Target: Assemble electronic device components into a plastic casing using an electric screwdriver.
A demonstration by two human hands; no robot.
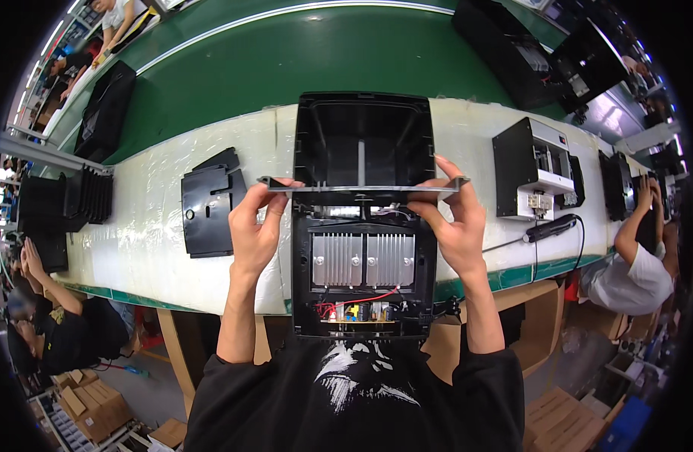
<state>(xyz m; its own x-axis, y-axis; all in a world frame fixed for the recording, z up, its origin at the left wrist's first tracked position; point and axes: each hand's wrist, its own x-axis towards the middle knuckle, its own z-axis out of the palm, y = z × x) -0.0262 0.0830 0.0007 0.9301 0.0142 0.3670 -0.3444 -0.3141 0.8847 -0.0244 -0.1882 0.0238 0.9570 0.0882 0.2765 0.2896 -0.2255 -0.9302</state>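
In front of me stands an open black plastic housing (365, 98), with a deep hollow at its far end. Its near part holds two silver finned heat sinks (337, 260), red wires (380, 296) and a small circuit board (359, 322). A thin dark panel (361, 189), seen nearly edge-on, spans the housing's middle. My left hand (256, 226) pinches the panel's left end between thumb and fingers. At the opposite end, my right hand (461, 226) grips it, thumb below and fingers behind. Whether the panel touches the housing cannot be told.
Flat black panels (208, 215) lie to the left, beyond them a black stack (90, 197). On the right are a white-and-black device (538, 162) and a corded electric screwdriver (551, 227). Black housings (504, 53) sit on the green surface (301, 56). People work at both sides.
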